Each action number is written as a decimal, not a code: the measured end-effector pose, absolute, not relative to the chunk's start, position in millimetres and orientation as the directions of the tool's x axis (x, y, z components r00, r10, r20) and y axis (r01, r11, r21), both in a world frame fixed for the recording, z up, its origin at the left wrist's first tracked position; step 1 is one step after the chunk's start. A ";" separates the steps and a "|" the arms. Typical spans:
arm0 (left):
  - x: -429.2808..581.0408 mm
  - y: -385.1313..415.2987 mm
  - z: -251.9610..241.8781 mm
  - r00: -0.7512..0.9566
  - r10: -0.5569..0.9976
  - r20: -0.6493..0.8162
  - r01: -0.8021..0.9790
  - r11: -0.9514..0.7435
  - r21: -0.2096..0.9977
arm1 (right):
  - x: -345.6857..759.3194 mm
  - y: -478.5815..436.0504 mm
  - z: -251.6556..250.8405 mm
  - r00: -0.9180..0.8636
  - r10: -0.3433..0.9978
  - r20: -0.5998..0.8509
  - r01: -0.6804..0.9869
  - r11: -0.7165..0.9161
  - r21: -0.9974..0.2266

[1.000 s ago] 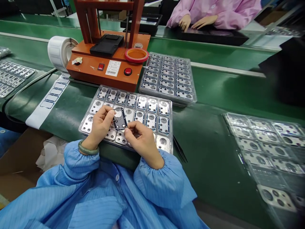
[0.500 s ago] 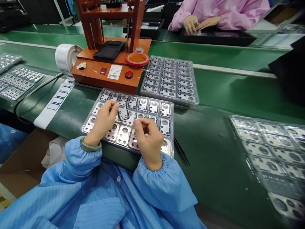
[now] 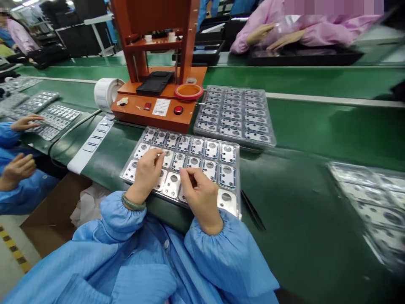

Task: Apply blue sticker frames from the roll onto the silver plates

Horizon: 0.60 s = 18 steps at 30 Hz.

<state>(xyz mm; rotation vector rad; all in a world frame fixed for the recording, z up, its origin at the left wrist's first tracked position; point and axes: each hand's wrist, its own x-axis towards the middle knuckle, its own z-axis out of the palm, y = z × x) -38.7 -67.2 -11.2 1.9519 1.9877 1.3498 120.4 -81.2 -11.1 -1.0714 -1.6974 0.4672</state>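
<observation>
My left hand [image 3: 148,172] is over the left part of a clear tray [image 3: 238,185] of silver metal plates, thumb and forefinger pinched together. My right hand [image 3: 202,192] is closed too, its thumb and fingertips meeting above the tray's middle. Whether either pinch holds anything thin is too small to make out. Between the hands lies a metal plate [image 3: 179,161] with a dark outline round its edge. Plates farther right, such as this one [image 3: 209,169], have dark blue edging; the front-row plate [image 3: 172,185] looks plain silver. Black tweezers [image 3: 253,210] rest right of the tray.
An orange press [image 3: 155,109] stands behind the tray, a red tape roll [image 3: 189,91] on it. Left are a label roll [image 3: 107,93] and its strip [image 3: 91,143]. More plate trays [image 3: 234,114] lie behind and right [image 3: 373,207]. A co-worker's hands [image 3: 19,169] are at far left.
The thin dark frame no longer shows in my left fingers; a dark outline now shows on the plate between my hands. The view has shifted, bringing a co-worker's hands in at left.
</observation>
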 end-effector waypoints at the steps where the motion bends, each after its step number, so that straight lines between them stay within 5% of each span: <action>1: -44.6 -73.5 -11.6 -0.238 0.813 0.531 0.772 -0.173 0.611 | 120.5 -80.9 -11.5 -0.090 0.823 0.561 0.444 0.538 -0.716; 4: -73.4 -90.6 -14.7 -0.369 0.777 0.511 0.766 -0.058 0.640 | 119.9 -79.6 -13.1 -0.137 0.817 0.561 0.486 0.549 -0.680; 12: -223.5 -104.3 -25.9 -0.776 0.462 0.430 0.631 0.567 0.529 | 115.1 -78.7 -20.7 -0.266 0.786 0.559 0.568 0.596 -0.568; 18: -280.8 -83.0 -41.8 -0.861 0.406 0.307 0.505 0.756 0.416 | 114.1 -77.0 -20.3 -0.276 0.839 0.469 0.612 0.530 -0.587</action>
